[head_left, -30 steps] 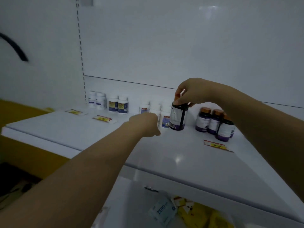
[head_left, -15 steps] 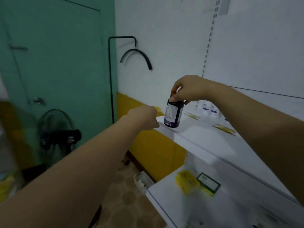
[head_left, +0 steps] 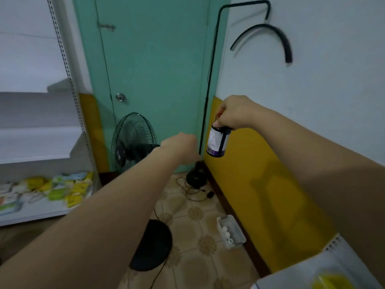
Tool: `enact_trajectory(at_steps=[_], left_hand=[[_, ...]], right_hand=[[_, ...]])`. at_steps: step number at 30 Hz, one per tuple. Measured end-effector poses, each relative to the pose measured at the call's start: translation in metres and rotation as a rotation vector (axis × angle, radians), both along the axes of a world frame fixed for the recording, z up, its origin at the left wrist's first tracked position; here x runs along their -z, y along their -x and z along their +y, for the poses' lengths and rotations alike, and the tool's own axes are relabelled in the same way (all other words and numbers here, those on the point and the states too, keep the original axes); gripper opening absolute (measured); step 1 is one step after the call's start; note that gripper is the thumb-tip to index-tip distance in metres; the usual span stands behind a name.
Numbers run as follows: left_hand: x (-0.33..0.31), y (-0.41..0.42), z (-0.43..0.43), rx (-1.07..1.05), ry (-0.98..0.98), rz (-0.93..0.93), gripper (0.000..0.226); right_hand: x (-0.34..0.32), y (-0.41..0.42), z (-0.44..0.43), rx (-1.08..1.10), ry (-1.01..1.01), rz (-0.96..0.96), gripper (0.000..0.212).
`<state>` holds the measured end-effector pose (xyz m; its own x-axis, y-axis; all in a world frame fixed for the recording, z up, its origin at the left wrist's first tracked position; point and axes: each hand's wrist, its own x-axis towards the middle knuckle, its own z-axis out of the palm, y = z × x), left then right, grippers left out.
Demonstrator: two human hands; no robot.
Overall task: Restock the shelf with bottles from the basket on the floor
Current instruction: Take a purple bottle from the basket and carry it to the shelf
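Lower right corner: an edge of the white shelf (head_left: 295,270), carrying something yellow and blurred. On the tiled floor (head_left: 198,215) lie a round black base (head_left: 151,245) and, at the foot of the yellow-banded wall, the small white basket (head_left: 237,236) with round white tops showing inside. Mid-distance: my left hand (head_left: 180,143), back toward the camera; its fingers are folded out of sight, so I cannot tell whether they hold anything. My right hand (head_left: 235,113) reaches from above, fingers (head_left: 218,122) curled round the cap of the dark bottle (head_left: 217,142), which hangs nearly upright in the air before the yellow band, clear of shelf and floor. Beyond: a black fan (head_left: 133,140) before the green door (head_left: 154,69).
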<state>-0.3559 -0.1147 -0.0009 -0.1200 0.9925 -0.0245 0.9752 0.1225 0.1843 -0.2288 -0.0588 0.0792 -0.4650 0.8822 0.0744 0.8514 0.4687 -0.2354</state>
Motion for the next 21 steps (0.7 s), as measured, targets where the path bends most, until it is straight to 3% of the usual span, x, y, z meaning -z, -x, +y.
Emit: enact_trajectory(at_steps=[4, 8, 21], left_hand=[[0.008, 0.022, 0.071, -0.02, 0.014, -0.022, 0.015], [0.025, 0.031, 0.142, 0.029, 0.014, -0.099, 0.011], [0.159, 0.017, 0.384, 0.339, 0.201, -0.108, 0.022]], right_hand=[[0.011, 0.024, 0.077, 0.013, -0.001, -0.049, 0.034], [0.032, 0.041, 0.148, 0.045, 0.027, -0.071, 0.033], [0.188, 0.006, 0.337, 0.402, 0.288, -0.059, 0.039]])
